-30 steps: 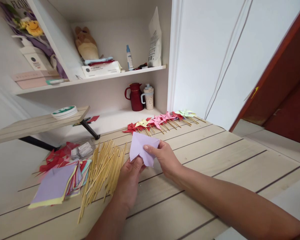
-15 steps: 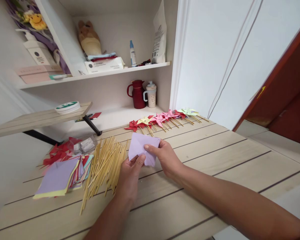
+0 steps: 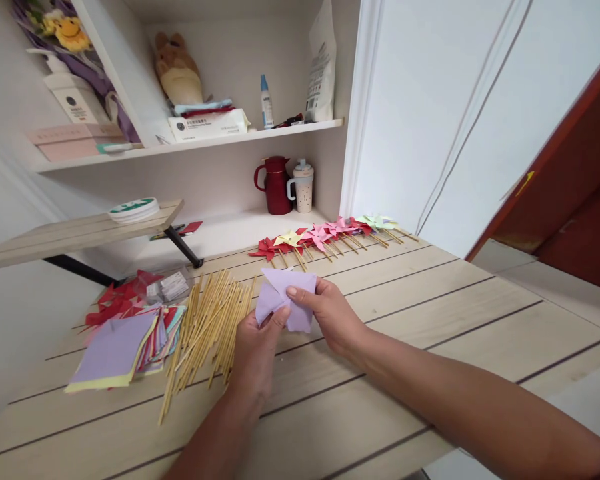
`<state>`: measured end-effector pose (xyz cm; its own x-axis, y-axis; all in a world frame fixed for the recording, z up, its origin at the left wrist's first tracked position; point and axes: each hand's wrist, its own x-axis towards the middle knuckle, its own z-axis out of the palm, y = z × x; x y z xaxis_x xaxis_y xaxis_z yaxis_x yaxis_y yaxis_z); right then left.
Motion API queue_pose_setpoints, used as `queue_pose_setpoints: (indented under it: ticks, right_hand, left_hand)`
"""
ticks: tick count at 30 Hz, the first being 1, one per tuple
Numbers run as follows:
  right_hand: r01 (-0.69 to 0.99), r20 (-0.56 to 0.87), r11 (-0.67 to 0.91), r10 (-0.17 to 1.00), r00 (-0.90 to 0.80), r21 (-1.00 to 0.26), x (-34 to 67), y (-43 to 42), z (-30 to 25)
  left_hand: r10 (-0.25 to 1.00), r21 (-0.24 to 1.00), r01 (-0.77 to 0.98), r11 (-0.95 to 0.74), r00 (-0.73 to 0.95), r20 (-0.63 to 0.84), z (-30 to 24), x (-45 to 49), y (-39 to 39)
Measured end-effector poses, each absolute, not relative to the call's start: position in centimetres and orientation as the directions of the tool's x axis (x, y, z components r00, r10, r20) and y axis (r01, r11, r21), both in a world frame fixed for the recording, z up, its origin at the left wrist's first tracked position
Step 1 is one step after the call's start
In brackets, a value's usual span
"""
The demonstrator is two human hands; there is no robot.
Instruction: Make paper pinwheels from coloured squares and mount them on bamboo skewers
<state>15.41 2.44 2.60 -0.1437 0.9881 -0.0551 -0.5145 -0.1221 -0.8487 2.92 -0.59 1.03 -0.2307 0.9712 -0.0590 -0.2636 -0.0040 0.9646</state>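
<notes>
Between my two hands, above the table, is a square of lilac paper (image 3: 300, 313) with a slit running in from its upper left corner. My left hand (image 3: 260, 340) pinches its lower left part, thumb on top near the centre. From the right, my right hand (image 3: 333, 310) grips the other side, its thumb lying flat on the sheet. The fingers beneath the paper are partly hidden. Close to my left hand lies a loose heap of thin wooden sticks (image 3: 215, 327). Beyond the sheet, a row of paper pinwheels (image 3: 317, 235) on sticks rests along the table's back.
Left of the sticks sit a stack of coloured paper squares (image 3: 115, 350), red paper pieces (image 3: 123, 297) and a clear bag with small white packets (image 3: 173, 287). A small raised stand (image 3: 80, 230) holds a white roll (image 3: 134, 210). A red jug (image 3: 277, 190) and a cup (image 3: 303, 190) stand behind.
The slit in the lilac paper has opened, its two edges now parted at the upper left. My hands have stayed nearly in place, and the camera view has shifted slightly.
</notes>
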Motion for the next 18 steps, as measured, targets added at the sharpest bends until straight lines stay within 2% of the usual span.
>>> queue_pose_setpoints:
  ticks: [13,18]
  right_hand:
    - [-0.471,-0.021,-0.109,0.982,-0.190,-0.876,15.51,2.18,2.76]
    - [-0.431,-0.039,-0.100,0.988,-0.148,-0.897,15.52,2.15,3.05]
  left_hand:
    - [0.950,0.992,-0.126,-0.031,-0.312,-0.009,0.45,2.48,-0.31]
    - [0.948,0.991,-0.128,-0.040,-0.319,-0.003,0.30,2.37,-0.32]
